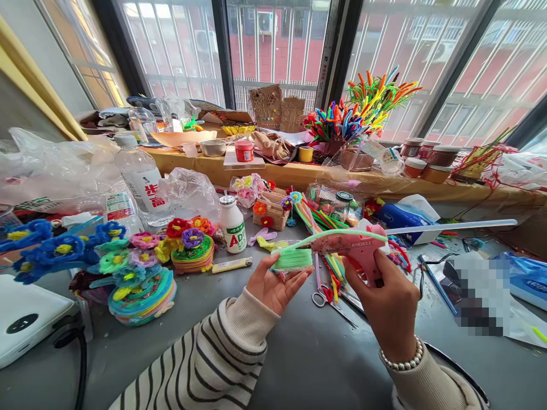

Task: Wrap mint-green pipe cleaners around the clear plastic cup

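Windows (277,51) rise beyond the worktop (307,364)'s far edge; left hand (273,287) holds a green coil (293,259), right hand (387,302) a pink glue gun (365,246).

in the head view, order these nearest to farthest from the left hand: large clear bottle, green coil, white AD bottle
1. Green coil: held in the left hand.
2. White AD bottle: beyond the hand, to its left.
3. Large clear bottle: farther left and back.
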`<state>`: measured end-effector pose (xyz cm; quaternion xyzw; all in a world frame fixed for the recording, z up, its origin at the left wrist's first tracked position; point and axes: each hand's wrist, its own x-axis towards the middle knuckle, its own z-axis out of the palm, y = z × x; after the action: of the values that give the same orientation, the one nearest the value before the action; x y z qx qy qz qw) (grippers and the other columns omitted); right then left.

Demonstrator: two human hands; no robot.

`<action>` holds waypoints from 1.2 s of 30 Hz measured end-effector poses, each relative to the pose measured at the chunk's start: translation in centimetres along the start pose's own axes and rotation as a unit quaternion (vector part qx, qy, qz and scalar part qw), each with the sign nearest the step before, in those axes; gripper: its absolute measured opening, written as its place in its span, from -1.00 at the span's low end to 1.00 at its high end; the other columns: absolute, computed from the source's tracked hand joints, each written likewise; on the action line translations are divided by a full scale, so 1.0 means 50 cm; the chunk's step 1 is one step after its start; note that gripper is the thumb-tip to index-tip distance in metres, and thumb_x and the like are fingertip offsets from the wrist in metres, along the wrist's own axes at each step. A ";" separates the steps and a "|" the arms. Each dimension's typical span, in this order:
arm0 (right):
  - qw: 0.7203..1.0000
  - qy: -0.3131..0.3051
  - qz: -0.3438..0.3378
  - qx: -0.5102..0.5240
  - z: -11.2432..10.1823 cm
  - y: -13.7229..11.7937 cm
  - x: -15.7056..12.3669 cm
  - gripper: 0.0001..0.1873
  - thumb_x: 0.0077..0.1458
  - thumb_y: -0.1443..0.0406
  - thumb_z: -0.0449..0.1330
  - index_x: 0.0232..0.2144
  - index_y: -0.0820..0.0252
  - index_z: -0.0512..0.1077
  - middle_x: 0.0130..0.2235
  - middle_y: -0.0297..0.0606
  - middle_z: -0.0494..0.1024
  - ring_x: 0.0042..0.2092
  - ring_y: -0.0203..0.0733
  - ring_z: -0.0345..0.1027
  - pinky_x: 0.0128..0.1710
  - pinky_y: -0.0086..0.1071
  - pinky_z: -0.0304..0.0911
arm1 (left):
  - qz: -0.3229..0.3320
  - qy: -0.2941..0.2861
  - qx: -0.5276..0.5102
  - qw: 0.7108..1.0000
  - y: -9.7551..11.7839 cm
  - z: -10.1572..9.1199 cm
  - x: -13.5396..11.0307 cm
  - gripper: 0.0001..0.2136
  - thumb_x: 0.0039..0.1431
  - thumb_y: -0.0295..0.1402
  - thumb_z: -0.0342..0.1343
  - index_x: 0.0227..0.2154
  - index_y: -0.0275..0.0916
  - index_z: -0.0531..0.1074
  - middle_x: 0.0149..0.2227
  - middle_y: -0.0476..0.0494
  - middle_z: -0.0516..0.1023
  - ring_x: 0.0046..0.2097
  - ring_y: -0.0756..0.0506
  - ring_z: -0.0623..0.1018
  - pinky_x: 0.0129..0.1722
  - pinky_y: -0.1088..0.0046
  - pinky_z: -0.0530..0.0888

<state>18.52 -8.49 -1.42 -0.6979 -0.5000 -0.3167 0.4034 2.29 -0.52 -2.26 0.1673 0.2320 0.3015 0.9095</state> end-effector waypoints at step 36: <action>0.999 0.024 -0.023 -0.014 -0.006 0.006 0.001 -0.67 -0.04 0.12 0.11 -0.61 0.28 0.35 -0.71 -0.41 0.21 -0.68 -0.40 0.00 -0.68 -0.48 0.03 | 0.004 0.017 -0.017 1.000 0.000 0.002 -0.002 -0.50 0.15 -0.28 -0.17 0.08 -0.53 0.00 -0.30 -0.36 0.50 -0.21 -0.18 0.54 -0.21 0.50 0.46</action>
<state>18.83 -8.80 -1.33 -0.6838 -0.5014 -0.3496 0.3985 2.26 -0.58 -2.16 0.1481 0.2414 0.3118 0.9070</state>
